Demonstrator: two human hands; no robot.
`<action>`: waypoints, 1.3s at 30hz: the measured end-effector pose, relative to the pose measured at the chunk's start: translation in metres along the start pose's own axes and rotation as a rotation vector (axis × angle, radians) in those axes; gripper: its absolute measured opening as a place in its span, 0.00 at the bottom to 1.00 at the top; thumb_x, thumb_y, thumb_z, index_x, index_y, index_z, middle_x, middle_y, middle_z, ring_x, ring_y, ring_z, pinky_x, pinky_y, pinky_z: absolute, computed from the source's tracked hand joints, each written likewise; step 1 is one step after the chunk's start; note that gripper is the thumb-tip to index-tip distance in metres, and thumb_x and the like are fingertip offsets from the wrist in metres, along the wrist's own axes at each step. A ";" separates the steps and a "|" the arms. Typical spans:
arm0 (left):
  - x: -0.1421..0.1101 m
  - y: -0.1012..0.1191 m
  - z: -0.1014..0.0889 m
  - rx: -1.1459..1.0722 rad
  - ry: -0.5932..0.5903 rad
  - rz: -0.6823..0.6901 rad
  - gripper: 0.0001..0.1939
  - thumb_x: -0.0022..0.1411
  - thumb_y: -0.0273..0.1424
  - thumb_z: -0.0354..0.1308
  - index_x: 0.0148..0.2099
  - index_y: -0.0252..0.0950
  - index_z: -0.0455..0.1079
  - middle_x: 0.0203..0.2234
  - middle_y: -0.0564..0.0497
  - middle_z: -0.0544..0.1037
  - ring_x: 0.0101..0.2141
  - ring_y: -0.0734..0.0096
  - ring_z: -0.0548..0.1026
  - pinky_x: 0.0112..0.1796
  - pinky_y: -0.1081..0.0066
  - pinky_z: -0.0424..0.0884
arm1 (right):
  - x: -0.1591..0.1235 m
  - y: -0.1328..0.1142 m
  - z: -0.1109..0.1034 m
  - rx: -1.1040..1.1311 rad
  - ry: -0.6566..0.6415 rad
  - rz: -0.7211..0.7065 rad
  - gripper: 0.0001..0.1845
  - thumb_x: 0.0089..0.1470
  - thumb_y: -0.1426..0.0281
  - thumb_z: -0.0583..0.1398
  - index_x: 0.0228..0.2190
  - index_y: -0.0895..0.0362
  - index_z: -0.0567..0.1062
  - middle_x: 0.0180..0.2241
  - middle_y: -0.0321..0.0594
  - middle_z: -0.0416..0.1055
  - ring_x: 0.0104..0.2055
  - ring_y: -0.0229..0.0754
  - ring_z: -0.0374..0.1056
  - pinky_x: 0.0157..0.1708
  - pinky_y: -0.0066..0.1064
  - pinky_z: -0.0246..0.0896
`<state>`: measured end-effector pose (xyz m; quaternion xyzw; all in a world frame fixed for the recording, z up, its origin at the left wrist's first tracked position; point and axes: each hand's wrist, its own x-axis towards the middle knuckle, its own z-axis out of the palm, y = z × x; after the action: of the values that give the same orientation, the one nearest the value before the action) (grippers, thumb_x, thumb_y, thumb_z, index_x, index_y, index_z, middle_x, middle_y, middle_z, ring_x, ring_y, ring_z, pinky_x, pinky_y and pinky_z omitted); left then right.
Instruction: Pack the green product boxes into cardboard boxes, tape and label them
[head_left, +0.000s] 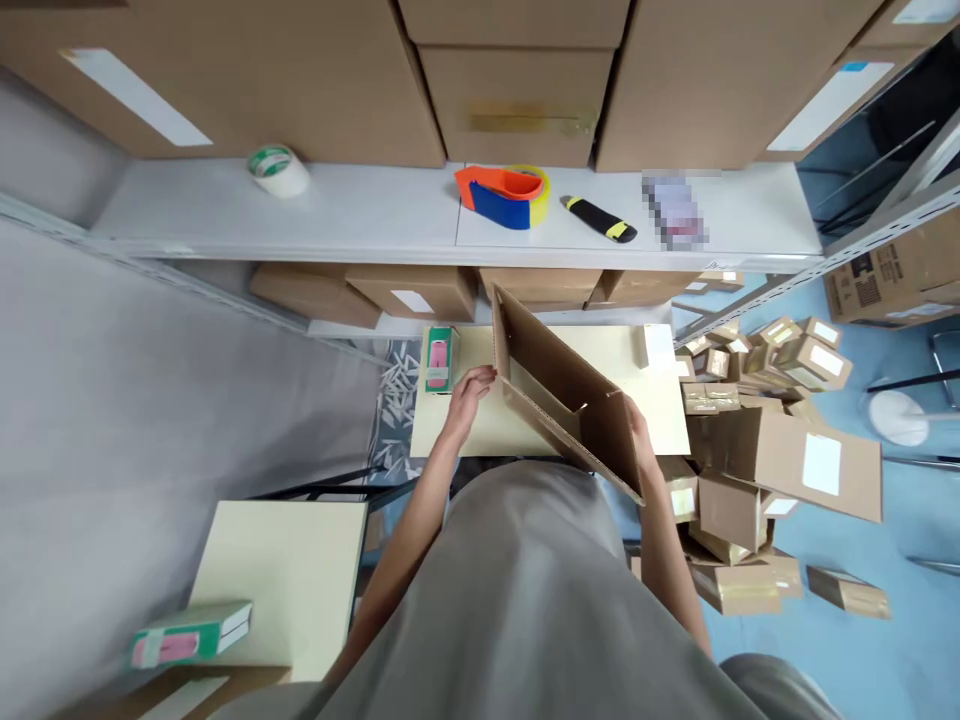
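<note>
An open-topped cardboard box (551, 355) is tilted between my hands, above the cream table (466, 432) in front of me. At the box's left end, the fingertips of my left hand (469, 396) press on the corner edge. My right hand (642, 440) holds the right end from outside, its fingers partly hidden behind the cardboard. To the left of my left hand stands a green and white package (441, 360) with a pink picture. A small white box (657, 346) sits at the table's right end.
The shelf above bears a white tape roll (279, 172), an orange and blue tape dispenser (501, 196), a black and yellow utility knife (600, 219) and a blurred-out item (677, 210). Many cartons (814, 362) lie heaped on the right floor. Another green package (191, 637) rests at lower left.
</note>
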<state>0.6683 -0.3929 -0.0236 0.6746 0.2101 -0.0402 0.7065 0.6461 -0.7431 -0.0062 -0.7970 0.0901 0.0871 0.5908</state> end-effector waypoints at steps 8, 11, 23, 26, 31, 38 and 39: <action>0.026 0.089 0.010 0.292 -0.005 0.232 0.32 0.62 0.51 0.72 0.62 0.41 0.76 0.64 0.39 0.80 0.60 0.49 0.81 0.60 0.53 0.79 | -0.063 -0.061 -0.046 -0.088 -0.001 0.103 0.40 0.65 0.36 0.61 0.63 0.52 0.79 0.60 0.52 0.82 0.57 0.60 0.81 0.52 0.47 0.79; 0.017 0.108 0.018 0.538 0.011 0.264 0.24 0.61 0.42 0.72 0.57 0.41 0.80 0.53 0.44 0.86 0.46 0.56 0.85 0.49 0.61 0.82 | -0.066 -0.088 -0.043 -0.390 0.038 0.061 0.28 0.67 0.44 0.63 0.51 0.54 0.84 0.46 0.49 0.84 0.38 0.52 0.83 0.39 0.40 0.73; -0.060 0.107 -0.021 0.725 0.172 0.405 0.19 0.62 0.30 0.62 0.54 0.42 0.87 0.45 0.48 0.88 0.34 0.60 0.82 0.43 0.63 0.79 | 0.023 -0.110 -0.045 -0.711 0.211 -0.218 0.18 0.68 0.56 0.58 0.33 0.53 0.80 0.34 0.47 0.81 0.27 0.46 0.69 0.33 0.37 0.57; -0.066 0.097 -0.023 0.723 0.247 0.371 0.20 0.63 0.31 0.63 0.55 0.42 0.86 0.46 0.47 0.87 0.34 0.59 0.83 0.43 0.62 0.80 | 0.035 -0.109 -0.030 -0.723 0.136 -0.258 0.19 0.69 0.57 0.58 0.37 0.55 0.82 0.37 0.48 0.81 0.28 0.46 0.70 0.34 0.37 0.59; -0.082 0.094 -0.011 0.613 0.141 0.349 0.21 0.69 0.36 0.64 0.63 0.45 0.82 0.54 0.47 0.85 0.41 0.57 0.86 0.49 0.60 0.82 | 0.039 -0.115 -0.004 -0.687 0.096 -0.281 0.25 0.72 0.51 0.57 0.50 0.56 0.84 0.43 0.50 0.83 0.29 0.48 0.75 0.36 0.39 0.67; -0.093 0.086 -0.004 0.689 -0.207 0.280 0.39 0.58 0.51 0.79 0.69 0.51 0.79 0.64 0.47 0.82 0.64 0.40 0.80 0.63 0.54 0.76 | 0.031 -0.115 -0.001 -0.549 -0.259 -0.267 0.36 0.68 0.40 0.62 0.63 0.51 0.80 0.59 0.53 0.81 0.53 0.62 0.83 0.53 0.50 0.78; -0.091 0.083 -0.007 0.712 -0.229 0.267 0.44 0.54 0.52 0.81 0.71 0.51 0.77 0.66 0.46 0.81 0.64 0.38 0.80 0.62 0.54 0.76 | 0.029 -0.112 -0.007 -0.547 -0.355 -0.271 0.39 0.64 0.38 0.66 0.65 0.50 0.79 0.63 0.53 0.79 0.59 0.64 0.81 0.59 0.52 0.77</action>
<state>0.6119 -0.3997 0.0860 0.8900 0.0135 -0.0932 0.4461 0.7025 -0.7193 0.0924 -0.9029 -0.1474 0.1661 0.3680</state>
